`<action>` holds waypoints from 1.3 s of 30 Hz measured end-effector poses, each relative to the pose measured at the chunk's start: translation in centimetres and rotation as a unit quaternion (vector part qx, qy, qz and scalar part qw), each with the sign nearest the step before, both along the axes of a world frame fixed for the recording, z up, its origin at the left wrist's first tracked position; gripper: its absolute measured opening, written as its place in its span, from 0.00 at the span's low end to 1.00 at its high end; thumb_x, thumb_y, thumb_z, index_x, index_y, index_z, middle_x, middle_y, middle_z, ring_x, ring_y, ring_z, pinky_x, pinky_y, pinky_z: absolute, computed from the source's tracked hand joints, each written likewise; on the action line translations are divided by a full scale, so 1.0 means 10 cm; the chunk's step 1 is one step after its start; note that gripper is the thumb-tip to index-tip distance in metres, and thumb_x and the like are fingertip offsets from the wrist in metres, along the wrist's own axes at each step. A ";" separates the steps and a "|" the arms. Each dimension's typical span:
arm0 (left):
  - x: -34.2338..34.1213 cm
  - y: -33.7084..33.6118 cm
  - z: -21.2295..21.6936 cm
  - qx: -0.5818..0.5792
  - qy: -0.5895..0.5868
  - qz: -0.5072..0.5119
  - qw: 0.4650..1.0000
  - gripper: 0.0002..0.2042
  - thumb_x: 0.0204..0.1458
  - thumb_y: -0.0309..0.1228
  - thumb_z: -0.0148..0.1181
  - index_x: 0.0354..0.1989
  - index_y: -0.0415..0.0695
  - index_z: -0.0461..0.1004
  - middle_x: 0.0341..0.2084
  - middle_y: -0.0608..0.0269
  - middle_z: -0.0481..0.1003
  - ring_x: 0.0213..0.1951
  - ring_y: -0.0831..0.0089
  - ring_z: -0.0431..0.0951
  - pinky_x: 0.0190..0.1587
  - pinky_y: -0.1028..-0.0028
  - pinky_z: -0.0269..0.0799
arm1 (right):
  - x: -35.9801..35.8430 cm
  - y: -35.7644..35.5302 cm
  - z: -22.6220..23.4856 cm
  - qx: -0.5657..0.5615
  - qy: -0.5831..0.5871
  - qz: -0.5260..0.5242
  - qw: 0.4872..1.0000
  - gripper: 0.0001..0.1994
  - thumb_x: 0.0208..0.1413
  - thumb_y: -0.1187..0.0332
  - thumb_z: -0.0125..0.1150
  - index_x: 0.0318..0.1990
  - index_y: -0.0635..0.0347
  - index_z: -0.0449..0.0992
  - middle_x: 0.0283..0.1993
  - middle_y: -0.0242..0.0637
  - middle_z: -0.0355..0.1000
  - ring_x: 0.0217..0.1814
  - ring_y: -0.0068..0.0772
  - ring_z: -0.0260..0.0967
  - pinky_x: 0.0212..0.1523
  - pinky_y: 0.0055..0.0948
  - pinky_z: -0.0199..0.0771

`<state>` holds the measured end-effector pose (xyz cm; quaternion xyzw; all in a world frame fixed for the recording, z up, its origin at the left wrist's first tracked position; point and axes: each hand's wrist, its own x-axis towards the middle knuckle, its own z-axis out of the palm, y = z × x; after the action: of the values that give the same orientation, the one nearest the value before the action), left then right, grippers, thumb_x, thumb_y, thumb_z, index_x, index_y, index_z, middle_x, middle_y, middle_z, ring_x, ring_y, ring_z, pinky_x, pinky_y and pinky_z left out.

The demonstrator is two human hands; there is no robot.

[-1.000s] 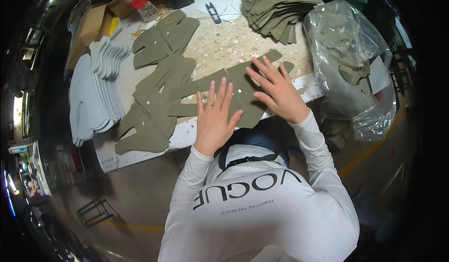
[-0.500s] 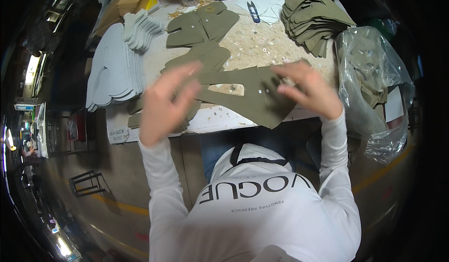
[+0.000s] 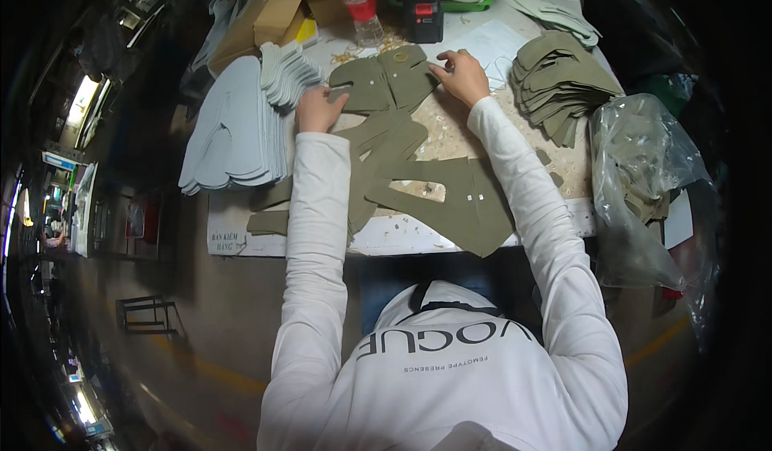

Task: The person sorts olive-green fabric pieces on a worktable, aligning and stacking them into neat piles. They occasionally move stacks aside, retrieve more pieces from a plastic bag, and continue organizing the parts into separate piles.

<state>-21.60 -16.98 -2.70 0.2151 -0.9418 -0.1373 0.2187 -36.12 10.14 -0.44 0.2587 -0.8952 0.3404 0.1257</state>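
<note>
Both my arms stretch out over a white worktable (image 3: 402, 238). My left hand (image 3: 316, 110) is closed on the left edge of an olive cut fabric piece (image 3: 384, 86) lying at the far middle of the table. My right hand (image 3: 461, 74) pinches the same piece at its upper right edge. Nearer to me, a large olive fabric piece (image 3: 462, 197) with a cut-out hole lies flat at the table's front edge. More olive pieces (image 3: 386, 141) overlap between the two, partly hidden by my left sleeve.
A fanned stack of grey cut pieces (image 3: 233, 129) fills the table's left side. A stack of olive pieces (image 3: 563, 85) lies at the right, with a clear plastic bag (image 3: 643, 177) beside it. A bottle (image 3: 362, 4), cardboard boxes (image 3: 273, 16) and a black device (image 3: 425, 20) stand at the back.
My hands have let go of the large olive piece, which now lies at the table's front. Both hands have reached forward to the far olive piece.
</note>
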 end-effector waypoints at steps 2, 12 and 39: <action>0.01 0.00 0.05 -0.007 -0.042 0.004 0.999 0.27 0.42 0.53 0.68 0.43 0.43 0.81 0.34 0.52 0.81 0.38 0.54 0.81 0.40 0.62 0.75 | 0.02 -0.02 -0.20 0.012 0.031 0.016 0.999 0.18 0.50 0.55 0.66 0.42 0.57 0.81 0.42 0.44 0.75 0.49 0.49 0.71 0.47 0.42 0.74; 0.03 0.22 0.24 -0.018 -0.010 0.053 0.998 0.20 0.44 0.46 0.68 0.40 0.46 0.82 0.38 0.54 0.81 0.40 0.54 0.81 0.44 0.63 0.75 | 0.07 -0.02 -0.22 0.039 0.154 0.004 0.987 0.14 0.48 0.61 0.68 0.41 0.57 0.80 0.40 0.42 0.75 0.48 0.46 0.68 0.46 0.42 0.74; 1.32 0.78 1.22 0.537 0.200 -0.217 0.790 0.13 0.61 0.28 0.53 0.48 0.32 0.76 0.44 0.54 0.79 0.37 0.74 0.80 0.41 0.77 0.78 | 1.03 2.19 1.02 -0.328 -0.234 0.194 0.894 0.12 0.62 0.70 0.55 0.49 0.67 0.75 0.49 0.34 0.72 0.51 0.20 0.69 0.53 0.20 0.67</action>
<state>-8.43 -9.22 9.49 0.0559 -0.6735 -0.7047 0.2161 -25.79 32.04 9.78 0.2837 -0.6685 0.6829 -0.0786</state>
